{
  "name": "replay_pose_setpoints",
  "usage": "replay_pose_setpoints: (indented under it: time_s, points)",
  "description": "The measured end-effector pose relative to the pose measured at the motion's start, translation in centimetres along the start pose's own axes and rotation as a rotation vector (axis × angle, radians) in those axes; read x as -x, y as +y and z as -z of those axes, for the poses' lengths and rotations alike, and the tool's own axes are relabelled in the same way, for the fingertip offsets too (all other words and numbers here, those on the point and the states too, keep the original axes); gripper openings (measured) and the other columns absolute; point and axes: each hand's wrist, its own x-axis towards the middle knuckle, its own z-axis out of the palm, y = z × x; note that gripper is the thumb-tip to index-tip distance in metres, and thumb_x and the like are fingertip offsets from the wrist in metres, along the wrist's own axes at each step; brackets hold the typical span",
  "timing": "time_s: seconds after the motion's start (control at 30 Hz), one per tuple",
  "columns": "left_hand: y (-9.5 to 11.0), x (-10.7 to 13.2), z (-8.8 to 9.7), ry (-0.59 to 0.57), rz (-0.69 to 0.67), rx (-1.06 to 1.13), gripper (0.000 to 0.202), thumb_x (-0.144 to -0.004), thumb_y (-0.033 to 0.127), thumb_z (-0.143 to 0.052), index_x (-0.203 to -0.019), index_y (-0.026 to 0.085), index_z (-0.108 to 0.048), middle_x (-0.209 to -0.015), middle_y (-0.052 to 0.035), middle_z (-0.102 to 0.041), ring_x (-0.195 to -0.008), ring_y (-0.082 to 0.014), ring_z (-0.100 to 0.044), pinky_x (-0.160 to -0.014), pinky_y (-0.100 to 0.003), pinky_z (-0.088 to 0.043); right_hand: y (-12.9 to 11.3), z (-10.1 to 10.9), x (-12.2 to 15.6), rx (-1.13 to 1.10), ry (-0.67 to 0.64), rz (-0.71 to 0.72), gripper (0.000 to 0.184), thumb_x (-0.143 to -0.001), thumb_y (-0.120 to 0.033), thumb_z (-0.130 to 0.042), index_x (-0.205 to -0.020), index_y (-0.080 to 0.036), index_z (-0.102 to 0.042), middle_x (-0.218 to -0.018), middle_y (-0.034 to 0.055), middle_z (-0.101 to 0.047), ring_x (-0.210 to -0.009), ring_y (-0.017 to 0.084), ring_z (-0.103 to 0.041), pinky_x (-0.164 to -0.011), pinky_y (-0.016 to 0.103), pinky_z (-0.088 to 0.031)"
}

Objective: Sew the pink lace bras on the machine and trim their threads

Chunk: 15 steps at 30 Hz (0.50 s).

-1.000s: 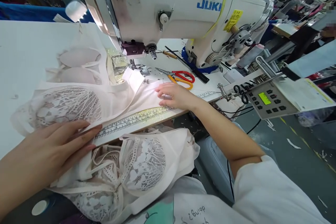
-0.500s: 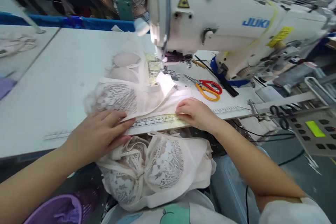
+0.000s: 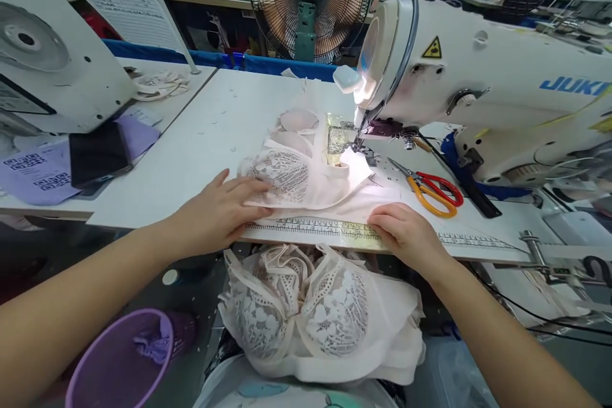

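A cream lace bra (image 3: 282, 172) lies on the white sewing table, its far part beside the machine's needle area. My left hand (image 3: 224, 207) rests at the left of its lace cup, fingers spread and touching the fabric. At the bra's right end my right hand (image 3: 406, 233) has thumb and fingers closed in a pinch on the band's near edge. Under that edge runs a measuring tape (image 3: 310, 227) fixed along the table front. More cream lace bras (image 3: 335, 312) lie in a pile below the table edge, over my lap.
The sewing machine (image 3: 430, 76) stands at the right. Red-and-orange scissors (image 3: 433, 194) and a black tool (image 3: 478, 201) lie under its arm. On the left are a dark phone-like slab (image 3: 98, 156) and purple papers (image 3: 36, 172). A fan (image 3: 282, 0) stands behind; a purple basket (image 3: 122, 357) sits below.
The view has swung left, bringing in the fan and left machine. My left hand has shifted up onto the cup's side with fingers more spread; my right hand keeps its place at the band.
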Motion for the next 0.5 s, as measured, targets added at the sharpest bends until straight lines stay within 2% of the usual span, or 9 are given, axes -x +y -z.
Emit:
replay_pose_setpoints:
  time_s: [0.07,0.13,0.2,0.23,0.3,0.37,0.4,0.43,0.5]
  points:
    - [-1.0,0.8,0.2,-0.026,0.11,-0.128,0.04,-0.074,0.005,-0.048,-0.098,0.029,-0.069,-0.133,-0.0111,-0.05,-0.124,-0.0344,-0.043,-0.097,-0.069,-0.029,0.0,-0.1,0.1,0.002,0.012,0.0,0.024,-0.091,-0.016,-0.044,-0.079,-0.018,-0.065,-0.085,0.0084,-0.068,-0.078,0.022,-0.059,-0.068,0.035,-0.05]
    - [-1.3,1.6,1.1,-0.043,0.263,-0.247,0.041,-0.074,-0.001,-0.04,-0.09,0.022,-0.071,-0.132,-0.0147,-0.05,-0.127,-0.0377,-0.039,-0.095,-0.073,-0.025,0.1,-0.2,0.2,-0.003,0.025,-0.005,0.023,-0.091,-0.016,-0.045,-0.08,-0.018,-0.064,-0.086,0.0081,-0.068,-0.079,0.022,-0.059,-0.068,0.034,-0.05]
    - [-0.4,2.3,2.3,0.013,0.387,-0.281,0.041,-0.077,-0.001,-0.033,-0.086,0.012,-0.071,-0.125,-0.0212,-0.053,-0.121,-0.0406,-0.044,-0.089,-0.073,-0.032,0.1,-0.3,0.3,-0.012,0.029,-0.012,0.021,-0.09,-0.016,-0.046,-0.08,-0.018,-0.064,-0.085,0.0075,-0.068,-0.08,0.022,-0.059,-0.068,0.033,-0.049]
    - [0.4,2.5,2.9,0.076,0.418,-0.242,0.04,-0.079,0.002,-0.031,-0.086,0.009,-0.07,-0.118,-0.0226,-0.057,-0.114,-0.0393,-0.051,-0.086,-0.068,-0.039,0.1,-0.3,0.3,-0.011,0.028,-0.014,0.021,-0.09,-0.016,-0.046,-0.08,-0.018,-0.064,-0.085,0.0074,-0.068,-0.08,0.022,-0.059,-0.068,0.033,-0.049]
    - [2.9,2.3,3.4,0.272,0.402,-0.033,0.035,-0.085,0.012,-0.033,-0.089,0.009,-0.068,-0.1,-0.016,-0.064,-0.089,-0.0273,-0.063,-0.075,-0.044,-0.054,-0.1,-0.3,0.3,0.012,0.017,-0.013,0.021,-0.09,-0.015,-0.045,-0.081,-0.018,-0.064,-0.086,0.0081,-0.068,-0.081,0.022,-0.059,-0.067,0.033,-0.049]
    - [5.5,1.4,2.6,0.335,0.13,0.257,0.033,-0.09,0.017,-0.034,-0.097,0.013,-0.066,-0.094,-0.0086,-0.067,-0.08,-0.0161,-0.065,-0.066,-0.025,-0.055,-0.2,-0.2,0.2,0.061,-0.003,-0.017,0.022,-0.09,-0.014,-0.043,-0.084,-0.017,-0.065,-0.088,0.0091,-0.068,-0.081,0.023,-0.058,-0.067,0.033,-0.048]
    - [6.6,0.7,1.8,0.284,0.008,0.304,0.033,-0.091,0.017,-0.033,-0.102,0.014,-0.064,-0.099,-0.0081,-0.068,-0.086,-0.0158,-0.065,-0.07,-0.024,-0.055,-0.3,-0.1,0.2,0.087,-0.019,-0.02,0.023,-0.09,-0.014,-0.043,-0.086,-0.017,-0.065,-0.089,0.0095,-0.068,-0.081,0.023,-0.058,-0.066,0.033,-0.047]
    - [7.5,0.0,0.9,0.294,-0.048,0.281,0.035,-0.091,0.016,-0.032,-0.104,0.013,-0.064,-0.104,-0.0096,-0.068,-0.091,-0.0177,-0.065,-0.074,-0.026,-0.055,-0.4,-0.1,0.1,0.113,-0.039,-0.023,0.023,-0.089,-0.014,-0.043,-0.088,-0.017,-0.065,-0.09,0.0095,-0.068,-0.081,0.023,-0.058,-0.065,0.032,-0.047]
    - [8.6,-1.4,-1.0,0.295,-0.067,0.209,0.035,-0.092,0.018,-0.032,-0.107,0.011,-0.063,-0.111,-0.0125,-0.066,-0.1,-0.0217,-0.062,-0.081,-0.031,-0.054,-0.4,0.0,-0.1,0.16,-0.077,-0.024,0.023,-0.088,-0.013,-0.044,-0.087,-0.018,-0.067,-0.089,0.0086,-0.068,-0.079,0.022,-0.058,-0.061,0.03,-0.044]
